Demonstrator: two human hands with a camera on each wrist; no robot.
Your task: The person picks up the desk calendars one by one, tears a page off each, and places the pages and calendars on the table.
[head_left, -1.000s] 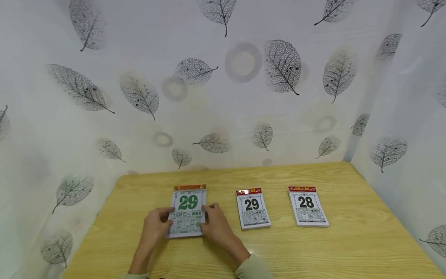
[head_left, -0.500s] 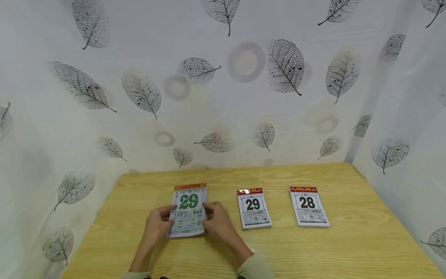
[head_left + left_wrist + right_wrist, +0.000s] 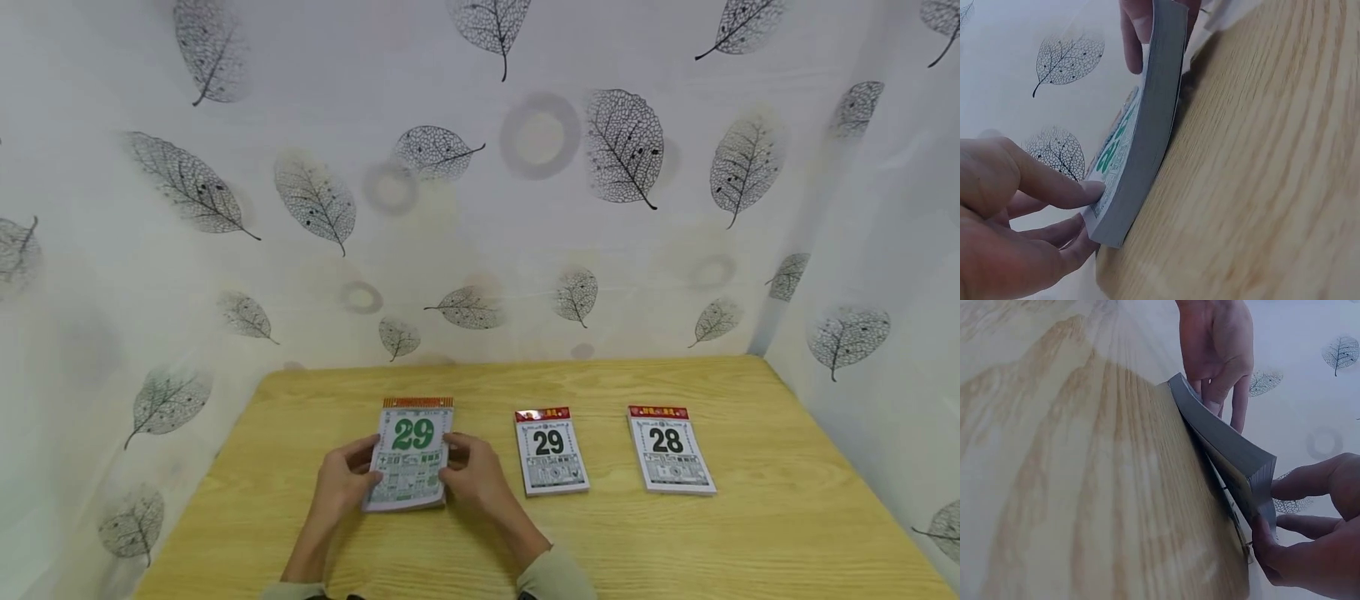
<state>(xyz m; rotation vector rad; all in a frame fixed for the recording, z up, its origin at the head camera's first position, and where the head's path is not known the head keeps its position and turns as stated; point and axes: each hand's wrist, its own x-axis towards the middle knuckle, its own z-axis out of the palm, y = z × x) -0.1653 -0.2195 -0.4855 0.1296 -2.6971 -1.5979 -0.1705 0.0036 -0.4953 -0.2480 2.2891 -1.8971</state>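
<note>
green-29 pad (image 3: 408, 458): resting on table (image 3: 637, 546), left side, right edge standing off it | left hand (image 3: 341, 479), right hand (image 3: 480, 479): fingers pinching opposite sides | handling: probably light, flexing easily, pages maybe sliding | hold: gripping full thickness, both sides

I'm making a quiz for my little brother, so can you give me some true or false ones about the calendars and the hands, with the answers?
1. The left hand and the right hand both hold the green-numbered calendar. True.
2. The middle calendar and the right calendar both have red tops. True.
3. The right calendar's number is green. False: it is black.
4. There are four calendars. False: there are three.
5. The green-numbered calendar's corner by the right hand is off the table. True.
</note>
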